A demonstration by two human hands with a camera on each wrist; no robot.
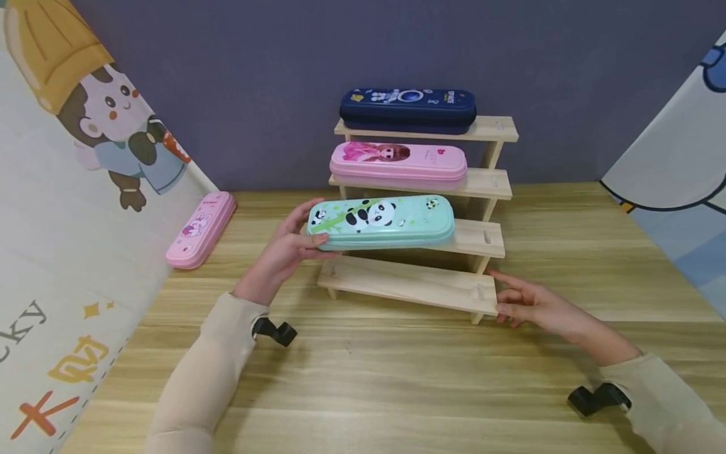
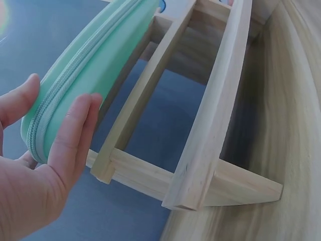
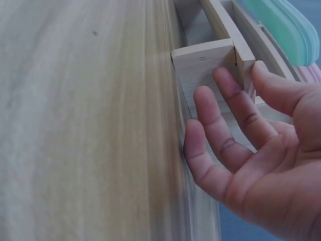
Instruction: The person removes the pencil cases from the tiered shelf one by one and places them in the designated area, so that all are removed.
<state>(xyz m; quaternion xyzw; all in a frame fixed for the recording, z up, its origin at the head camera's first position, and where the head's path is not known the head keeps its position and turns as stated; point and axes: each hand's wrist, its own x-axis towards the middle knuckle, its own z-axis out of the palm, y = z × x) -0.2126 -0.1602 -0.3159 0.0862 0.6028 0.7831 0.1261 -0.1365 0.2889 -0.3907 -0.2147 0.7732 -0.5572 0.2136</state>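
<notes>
A mint-green pencil case (image 1: 380, 222) with a panda print is at the second-lowest step of a wooden tiered stand (image 1: 408, 284). My left hand (image 1: 292, 239) grips its left end, thumb on one side and fingers on the other. In the left wrist view the zip of the case faces the camera; whether its far end touches the board cannot be told. My right hand (image 1: 527, 302) holds the right end of the lowest step, thumb and index finger on the board's corner. Its other fingers (image 3: 210, 115) are bent beside the side support.
A navy space-themed pencil case (image 1: 408, 112) lies on the top step, and a pink one with a doll picture (image 1: 397, 161) on the step below. Another pink pencil case (image 1: 201, 230) lies on the table (image 1: 368, 391) at the left, beside a printed cloth (image 1: 57, 208).
</notes>
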